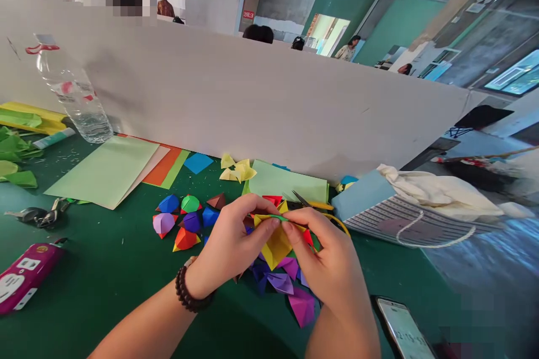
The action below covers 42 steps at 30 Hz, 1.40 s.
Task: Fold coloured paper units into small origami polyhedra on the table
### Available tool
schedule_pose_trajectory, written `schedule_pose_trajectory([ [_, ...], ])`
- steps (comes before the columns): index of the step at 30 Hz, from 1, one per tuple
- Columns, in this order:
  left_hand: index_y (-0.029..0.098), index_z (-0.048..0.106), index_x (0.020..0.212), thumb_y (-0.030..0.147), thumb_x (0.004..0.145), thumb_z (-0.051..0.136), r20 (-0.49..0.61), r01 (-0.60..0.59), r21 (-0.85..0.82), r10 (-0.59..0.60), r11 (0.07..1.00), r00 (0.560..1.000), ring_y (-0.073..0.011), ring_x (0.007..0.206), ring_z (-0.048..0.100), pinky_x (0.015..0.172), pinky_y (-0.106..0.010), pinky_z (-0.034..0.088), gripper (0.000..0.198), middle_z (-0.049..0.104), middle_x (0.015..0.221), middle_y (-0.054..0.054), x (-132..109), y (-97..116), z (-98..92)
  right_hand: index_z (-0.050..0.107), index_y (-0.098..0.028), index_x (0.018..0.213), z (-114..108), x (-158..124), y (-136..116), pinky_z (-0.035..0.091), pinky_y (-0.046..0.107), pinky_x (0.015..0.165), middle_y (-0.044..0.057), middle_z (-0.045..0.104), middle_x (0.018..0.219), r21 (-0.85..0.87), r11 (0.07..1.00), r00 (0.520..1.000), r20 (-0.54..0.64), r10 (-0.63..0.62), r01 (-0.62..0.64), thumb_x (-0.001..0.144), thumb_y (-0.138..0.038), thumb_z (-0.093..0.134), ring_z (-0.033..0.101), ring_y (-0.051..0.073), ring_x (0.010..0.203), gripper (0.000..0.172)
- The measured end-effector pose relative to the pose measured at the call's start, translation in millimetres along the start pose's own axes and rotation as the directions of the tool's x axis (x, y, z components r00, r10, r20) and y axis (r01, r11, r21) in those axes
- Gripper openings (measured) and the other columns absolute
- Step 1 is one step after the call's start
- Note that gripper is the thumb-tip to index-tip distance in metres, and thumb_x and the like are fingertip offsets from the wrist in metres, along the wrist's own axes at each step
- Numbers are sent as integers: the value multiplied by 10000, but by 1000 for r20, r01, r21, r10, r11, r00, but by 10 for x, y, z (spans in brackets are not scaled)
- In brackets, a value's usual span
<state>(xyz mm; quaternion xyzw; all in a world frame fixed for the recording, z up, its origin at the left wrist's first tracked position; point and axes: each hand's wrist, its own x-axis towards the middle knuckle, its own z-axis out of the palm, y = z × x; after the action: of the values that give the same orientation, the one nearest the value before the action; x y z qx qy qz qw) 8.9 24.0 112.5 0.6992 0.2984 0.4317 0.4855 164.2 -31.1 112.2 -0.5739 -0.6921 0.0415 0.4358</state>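
Two bare hands on my feed, left hand (229,249), right hand (322,258), fingertips (287,226) pinched narrow on folded yellow origami paper (274,245) with a green strip, held above purple origami pieces (301,306) on a green work surface (88,286)

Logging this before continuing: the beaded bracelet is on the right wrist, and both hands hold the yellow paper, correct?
No: the head view shows the beaded bracelet on the left wrist, not the right. The left hand and right hand do hold the yellow paper.
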Motion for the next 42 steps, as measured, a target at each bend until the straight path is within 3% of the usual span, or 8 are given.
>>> schedule_pose_trajectory([
  [11, 148, 638, 843, 280, 831, 634, 111, 191, -305, -164, 933, 980, -129, 779, 556, 694, -234, 452, 133, 616, 855, -39, 35, -7, 6, 663, -221, 886, -35, -40, -95, 548, 264, 684, 37, 711, 855, 133, 970, 977, -31, 211, -205, 858, -332, 608, 674, 182, 774, 127],
  [16, 158, 638, 848, 296, 837, 629, 117, 174, -293, -146, 940, 982, -132, 756, 561, 663, -238, 454, 139, 614, 836, -37, 39, -24, -5, 672, -214, 883, -64, -38, -18, 566, 274, 667, 47, 717, 856, 167, 963, 977, 25, 212, -213, 862, -344, 617, 685, 191, 773, 142],
  [19, 160, 634, 843, 246, 851, 608, 69, 88, -213, -75, 973, 995, -148, 797, 588, 693, -251, 474, 91, 636, 858, -48, 29, -15, -11, 678, -213, 887, -51, -33, -17, 570, 278, 671, 49, 722, 865, 168, 962, 977, 21, 213, -213, 863, -343, 621, 689, 191, 776, 144],
  [23, 180, 634, 871, 144, 881, 530, -45, -68, 94, 73, 993, 996, -156, 861, 602, 755, -265, 480, 110, 653, 898, -45, -7, 25, -4, 687, -220, 922, -14, -9, -55, 562, 273, 682, 41, 730, 886, 77, 987, 989, -22, 146, -144, 879, -309, 596, 689, 183, 787, 135],
  [26, 183, 617, 887, 121, 891, 499, -39, -111, 207, 122, 972, 992, -150, 860, 602, 756, -261, 482, 134, 647, 907, -42, -25, 45, 9, 684, -215, 921, 11, 2, -64, 547, 274, 693, 39, 727, 877, -26, 999, 997, -73, 39, -41, 891, -258, 567, 680, 180, 796, 128],
  [32, 179, 594, 867, 105, 866, 505, -5, -100, 262, 106, 960, 994, -144, 818, 595, 720, -255, 481, 116, 635, 878, -38, -8, 24, 2, 637, -209, 910, 37, -2, -43, 525, 277, 699, 38, 698, 828, -201, 971, 983, -103, -155, 132, 901, -181, 545, 658, 170, 779, 96],
  [42, 174, 591, 815, 46, 795, 487, -68, -153, 220, 172, 963, 983, -145, 760, 583, 680, -261, 469, 167, 632, 798, -32, 6, -2, 6, 563, -210, 886, 144, 2, -89, 488, 302, 669, 36, 637, 780, -268, 944, 968, -102, -228, 194, 886, -126, 523, 609, 172, 728, 93],
])
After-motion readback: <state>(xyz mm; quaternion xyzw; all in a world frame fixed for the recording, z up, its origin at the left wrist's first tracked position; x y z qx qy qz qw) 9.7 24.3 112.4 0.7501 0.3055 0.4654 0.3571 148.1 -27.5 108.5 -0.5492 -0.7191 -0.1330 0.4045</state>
